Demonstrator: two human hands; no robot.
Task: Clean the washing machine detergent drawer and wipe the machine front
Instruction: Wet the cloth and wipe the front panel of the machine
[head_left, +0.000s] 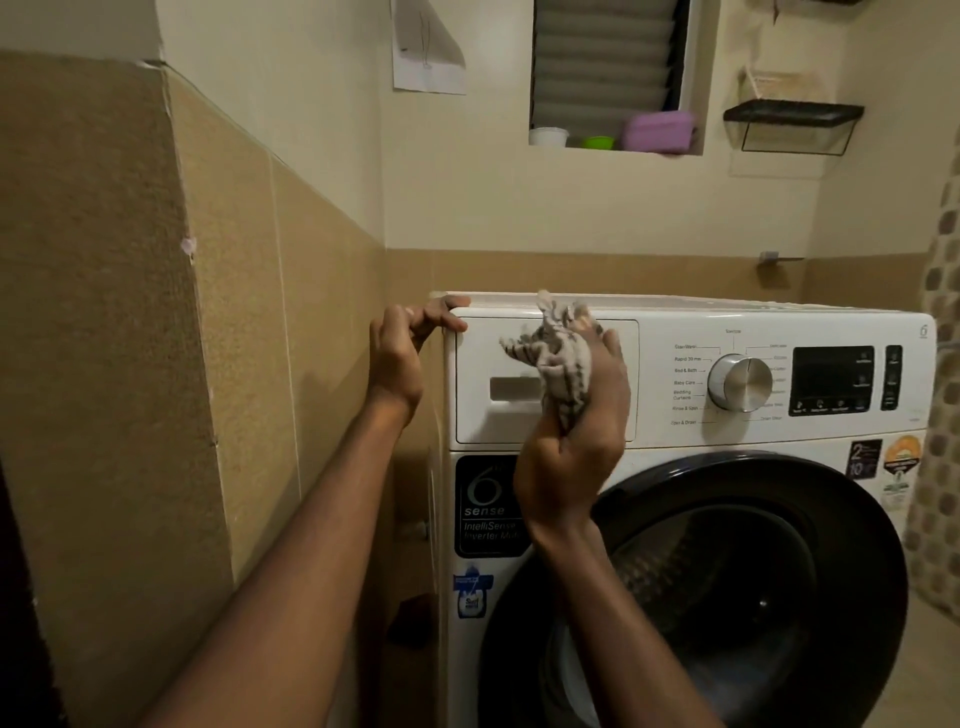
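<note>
Against the detergent drawer (483, 364) front, the right hand (576, 447) grips a limp striped cloth (563, 364); soft, it bunches easily; the left hand (402, 353) curls over the washing machine (727, 322) corner.

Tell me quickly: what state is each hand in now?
Left hand: grips the top corner of the white washing machine.
Right hand: holds a crumpled grey-striped white cloth.

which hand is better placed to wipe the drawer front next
Right. The right hand grips the cloth directly in front of the drawer; the left hand is hooked on the machine top corner, with no cloth.
</note>
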